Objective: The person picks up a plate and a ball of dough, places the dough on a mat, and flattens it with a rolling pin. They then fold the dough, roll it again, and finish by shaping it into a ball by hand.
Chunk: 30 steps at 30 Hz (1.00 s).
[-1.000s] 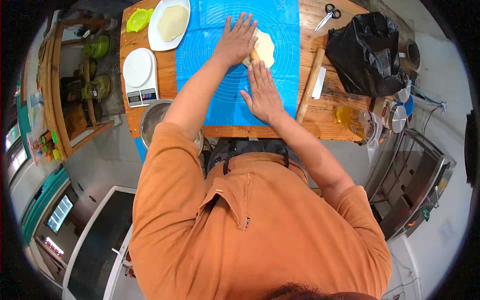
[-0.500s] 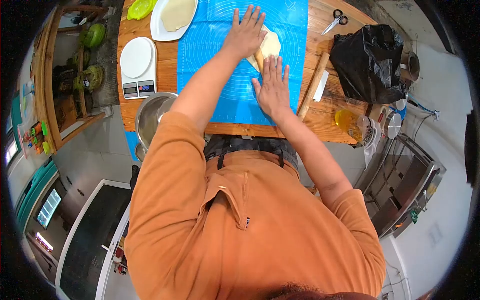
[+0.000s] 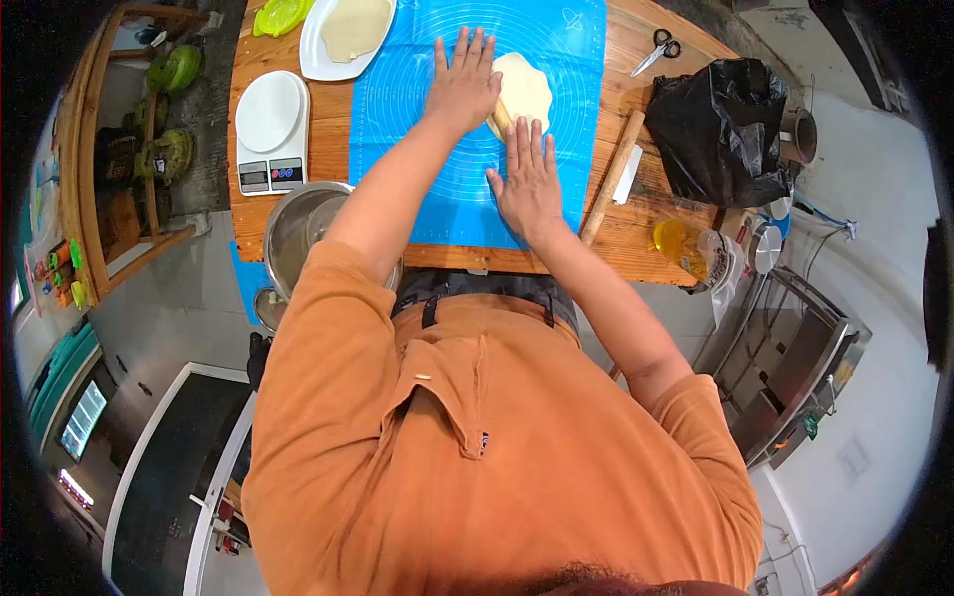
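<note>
On the blue measuring mat (image 3: 417,214) lies a flat, roundish sheet of dough (image 3: 527,89). A light wooden rolling pin (image 3: 502,116) rests diagonally at the dough's lower left edge, mostly hidden by my hands. My left hand (image 3: 463,89) is stretched flat over the pin's far end, fingers apart, just left of the dough. My right hand (image 3: 530,189) lies flat at the near end, its fingertips by the dough's lower edge. Neither hand wraps its fingers round the pin.
A dish with a dough sheet (image 3: 356,30), a kitchen scale (image 3: 270,124) and a steel bowl (image 3: 288,238) stand left. Rightward are a wooden rod (image 3: 613,179), scissors (image 3: 656,52), a black plastic bag (image 3: 720,134) and a bottle of yellow liquid (image 3: 681,248).
Both hands have moved left and slightly toward me, with the rolling pin shifting to the dough's lower left edge. More of the dough sheet now shows.
</note>
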Each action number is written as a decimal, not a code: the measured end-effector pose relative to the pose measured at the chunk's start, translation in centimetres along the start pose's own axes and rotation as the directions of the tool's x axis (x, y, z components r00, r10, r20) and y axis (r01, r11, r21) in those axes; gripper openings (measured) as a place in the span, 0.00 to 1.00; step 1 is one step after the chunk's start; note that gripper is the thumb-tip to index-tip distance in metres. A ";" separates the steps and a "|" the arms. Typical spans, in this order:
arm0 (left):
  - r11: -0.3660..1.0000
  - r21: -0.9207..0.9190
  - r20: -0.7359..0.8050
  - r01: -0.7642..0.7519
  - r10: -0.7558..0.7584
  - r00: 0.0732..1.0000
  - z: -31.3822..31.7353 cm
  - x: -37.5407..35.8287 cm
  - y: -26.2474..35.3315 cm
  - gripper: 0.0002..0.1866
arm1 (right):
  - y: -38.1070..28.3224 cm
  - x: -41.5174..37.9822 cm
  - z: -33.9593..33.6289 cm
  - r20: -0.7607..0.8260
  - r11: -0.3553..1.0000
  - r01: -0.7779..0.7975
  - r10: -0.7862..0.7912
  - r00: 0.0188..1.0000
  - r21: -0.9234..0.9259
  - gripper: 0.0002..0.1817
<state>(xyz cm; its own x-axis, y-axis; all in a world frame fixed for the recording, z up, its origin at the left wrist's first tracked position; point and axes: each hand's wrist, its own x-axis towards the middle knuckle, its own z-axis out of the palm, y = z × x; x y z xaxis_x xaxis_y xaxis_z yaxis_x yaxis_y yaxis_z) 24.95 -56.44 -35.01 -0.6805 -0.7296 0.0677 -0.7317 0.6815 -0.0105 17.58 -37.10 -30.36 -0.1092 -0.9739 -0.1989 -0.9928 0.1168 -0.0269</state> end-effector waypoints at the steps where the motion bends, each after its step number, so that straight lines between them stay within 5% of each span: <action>1: 1.000 0.011 0.022 0.004 -0.004 1.000 -0.1 -0.2 -0.1 0.34 | -0.1 -0.1 -0.1 0.002 1.000 0.006 -0.006 1.000 -0.004 0.42; 24: 0.970 -0.192 0.197 0.151 -0.113 0.974 -1.9 -3.9 -2.4 0.34 | -3.8 -0.7 -2.2 0.247 0.989 0.091 -0.059 0.967 -0.117 0.45; 30: 0.964 -0.158 0.323 0.216 -0.156 0.933 -3.2 -3.6 -2.2 0.34 | -3.0 -1.1 -1.6 0.136 0.983 0.182 -0.176 0.975 -0.030 0.47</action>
<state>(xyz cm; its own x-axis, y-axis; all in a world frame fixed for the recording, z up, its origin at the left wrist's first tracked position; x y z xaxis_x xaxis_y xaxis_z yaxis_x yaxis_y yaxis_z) 29.09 -55.16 -32.02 -0.5333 -0.8058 -0.2574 -0.8459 0.5082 0.1618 20.56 -36.69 -28.46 0.0751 -0.9435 -0.3228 -0.9971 -0.0681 -0.0331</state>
